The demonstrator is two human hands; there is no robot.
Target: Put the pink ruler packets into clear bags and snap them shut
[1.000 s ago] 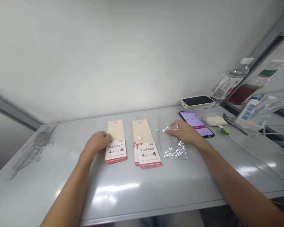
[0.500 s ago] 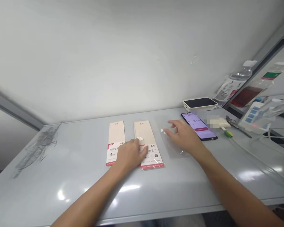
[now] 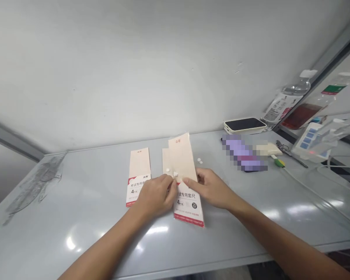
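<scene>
A cream ruler-set packet (image 3: 181, 155) with a white and red label is lifted and slightly tilted in my right hand (image 3: 214, 188); the thumb lies on its front and the fingers go behind its right edge. My left hand (image 3: 156, 194) is closed at the packet's left edge, fingertips pinched near a small white dot (image 3: 175, 174). Behind it another cream packet (image 3: 165, 157) shows at the left, mostly covered. A separate ruler-set packet (image 3: 139, 163) lies flat to the left, its label partly hidden by my left hand.
White dots (image 3: 200, 160) mark a faint clear sleeve beside my right hand. To the right lie a blurred-out phone (image 3: 242, 153), a cased phone (image 3: 245, 124), keys (image 3: 283, 146), a cable with a green plug (image 3: 279, 162) and a power strip (image 3: 312, 140). Bottles (image 3: 288, 101) lean at the back right.
My right hand has moved left from the clear sleeve and taken hold of the top packet, which is now raised and shifted from the one beneath. My left hand stays at its left edge.
</scene>
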